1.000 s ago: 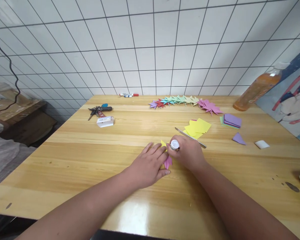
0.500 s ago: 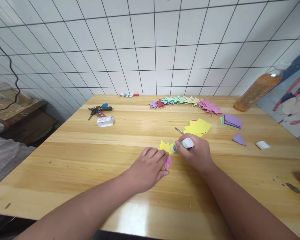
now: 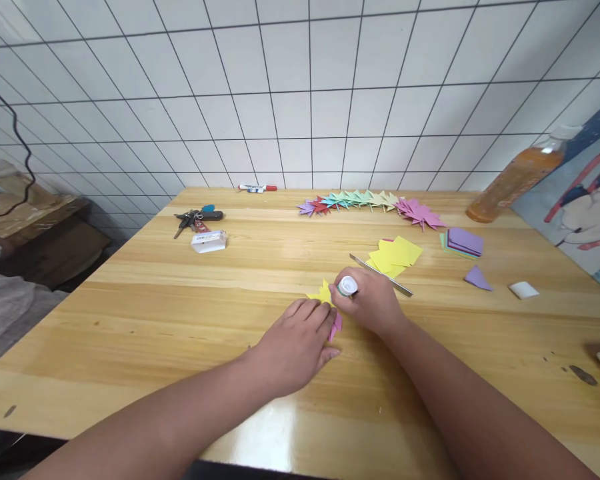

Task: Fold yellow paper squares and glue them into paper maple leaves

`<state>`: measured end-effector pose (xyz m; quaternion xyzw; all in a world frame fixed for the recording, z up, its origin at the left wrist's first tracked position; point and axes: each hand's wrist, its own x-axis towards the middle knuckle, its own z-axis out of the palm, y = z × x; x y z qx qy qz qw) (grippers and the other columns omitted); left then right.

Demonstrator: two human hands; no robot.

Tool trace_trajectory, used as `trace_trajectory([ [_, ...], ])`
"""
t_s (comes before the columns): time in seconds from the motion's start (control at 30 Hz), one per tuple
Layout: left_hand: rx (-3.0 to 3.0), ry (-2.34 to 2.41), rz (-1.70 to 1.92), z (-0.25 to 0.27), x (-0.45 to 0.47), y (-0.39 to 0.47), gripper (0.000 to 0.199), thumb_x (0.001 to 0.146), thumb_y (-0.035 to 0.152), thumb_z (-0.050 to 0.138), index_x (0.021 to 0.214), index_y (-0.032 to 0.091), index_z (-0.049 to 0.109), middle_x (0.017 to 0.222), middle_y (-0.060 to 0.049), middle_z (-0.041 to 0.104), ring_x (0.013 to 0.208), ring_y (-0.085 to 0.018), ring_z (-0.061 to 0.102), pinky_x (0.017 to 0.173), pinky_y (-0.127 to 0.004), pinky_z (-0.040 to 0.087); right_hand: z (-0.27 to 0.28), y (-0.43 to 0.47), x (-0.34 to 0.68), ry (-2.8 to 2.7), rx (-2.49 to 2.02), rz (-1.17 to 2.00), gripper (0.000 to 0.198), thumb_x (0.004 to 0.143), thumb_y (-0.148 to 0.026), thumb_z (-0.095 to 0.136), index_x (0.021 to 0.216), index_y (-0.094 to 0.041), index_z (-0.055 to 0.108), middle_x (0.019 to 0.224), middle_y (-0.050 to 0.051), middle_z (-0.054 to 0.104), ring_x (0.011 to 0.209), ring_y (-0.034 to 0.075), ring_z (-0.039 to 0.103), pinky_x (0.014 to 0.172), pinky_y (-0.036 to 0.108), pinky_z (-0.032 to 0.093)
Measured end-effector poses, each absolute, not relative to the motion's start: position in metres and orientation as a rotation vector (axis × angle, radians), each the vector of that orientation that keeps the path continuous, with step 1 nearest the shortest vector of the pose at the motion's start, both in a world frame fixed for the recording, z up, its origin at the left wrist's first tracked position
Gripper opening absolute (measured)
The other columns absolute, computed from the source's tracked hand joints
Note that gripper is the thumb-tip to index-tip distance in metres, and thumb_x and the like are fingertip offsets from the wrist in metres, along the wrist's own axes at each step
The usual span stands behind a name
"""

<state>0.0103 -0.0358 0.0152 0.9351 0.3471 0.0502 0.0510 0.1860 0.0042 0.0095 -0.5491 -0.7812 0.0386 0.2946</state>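
My right hand (image 3: 373, 301) is closed around a glue stick (image 3: 347, 286), whose white end tilts up toward me. The stick's other end is hidden by the fingers, at the right side of a yellow folded paper piece (image 3: 323, 292). My left hand (image 3: 300, 340) lies flat over the folded paper and presses it to the table, its thumb apart from the fingers. A pink folded paper piece (image 3: 337, 327) pokes out between the left hand and the right. Where the pink and yellow pieces meet is covered. Behind my right hand lies a thin metal ruler-like strip (image 3: 400, 287).
Yellow paper sheets (image 3: 399, 253) lie beyond the strip. To the right are a coloured paper stack (image 3: 464, 243), a purple folded triangle (image 3: 478, 278), a white eraser-like block (image 3: 524, 290) and a bottle (image 3: 523, 175). A folded-paper chain (image 3: 365, 201), marker (image 3: 258, 189), keys (image 3: 196, 219) and small box (image 3: 209, 241) sit farther back.
My right hand has moved left with the glue stick, which now stands more upright over the yellow paper. More of the metal strip shows. The left thumb has shifted slightly away from the pink paper.
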Motion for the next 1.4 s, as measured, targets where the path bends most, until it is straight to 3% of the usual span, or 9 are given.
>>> trace_trajectory([
  [0.23,2.84,1.059,0.176,0.014,0.011,-0.036,0.035,0.087,0.042,0.044,0.112,0.018,0.051,0.108,-0.007,0.053,0.106,-0.024,0.044,0.101,-0.041,0.025,0.01,0.003,0.184,-2.099,-1.491,0.072,0.017,0.077,-0.034,0.053,0.067,-0.021,0.056,0.064,-0.003,0.062,0.061,0.013,0.057,0.055,0.024,0.034],
  [0.6,2.83,1.068,0.173,0.015,0.01,-0.038,0.042,0.087,0.044,0.042,0.121,0.019,0.047,0.112,-0.008,0.054,0.112,-0.024,0.044,0.101,-0.04,0.027,0.004,0.01,0.185,-2.053,-1.485,-0.021,0.017,0.079,-0.036,0.053,0.07,-0.021,0.055,0.068,-0.002,0.063,0.065,0.015,0.057,0.056,0.025,0.034],
  [0.8,2.844,1.001,0.17,0.009,-0.004,-0.029,0.049,0.091,0.044,0.031,0.134,0.022,0.035,0.137,-0.006,0.043,0.13,-0.022,0.03,0.108,-0.041,0.018,0.015,0.003,0.196,-1.657,-1.504,0.136,0.014,0.077,-0.033,0.055,0.07,-0.021,0.058,0.064,-0.002,0.062,0.06,0.014,0.056,0.057,0.023,0.038],
  [0.87,2.804,0.952,0.139,0.009,-0.009,-0.022,0.046,0.092,0.043,0.031,0.134,0.025,0.034,0.139,-0.003,0.042,0.132,-0.021,0.027,0.108,-0.04,0.02,0.019,-0.001,0.2,-1.565,-1.485,0.158,0.016,0.076,-0.034,0.056,0.069,-0.02,0.058,0.06,-0.002,0.06,0.056,0.014,0.054,0.055,0.024,0.039],
  [1.1,2.748,0.838,0.207,0.017,-0.006,-0.014,0.051,0.089,0.041,0.039,0.135,0.02,0.032,0.135,-0.009,0.044,0.131,-0.023,0.031,0.107,-0.042,0.025,0.024,-0.012,0.205,-1.466,-1.382,0.219,0.016,0.076,-0.034,0.057,0.068,-0.02,0.057,0.056,-0.002,0.058,0.049,0.013,0.05,0.049,0.024,0.039],
  [1.4,2.792,0.878,0.195,0.009,-0.006,-0.016,0.045,0.089,0.039,0.04,0.13,0.02,0.04,0.134,-0.009,0.045,0.133,-0.024,0.025,0.109,-0.046,0.019,0.022,-0.007,0.208,-1.159,-1.353,0.206,0.02,0.078,-0.037,0.056,0.073,-0.018,0.058,0.069,0.002,0.061,0.061,0.015,0.054,0.056,0.026,0.043],
])
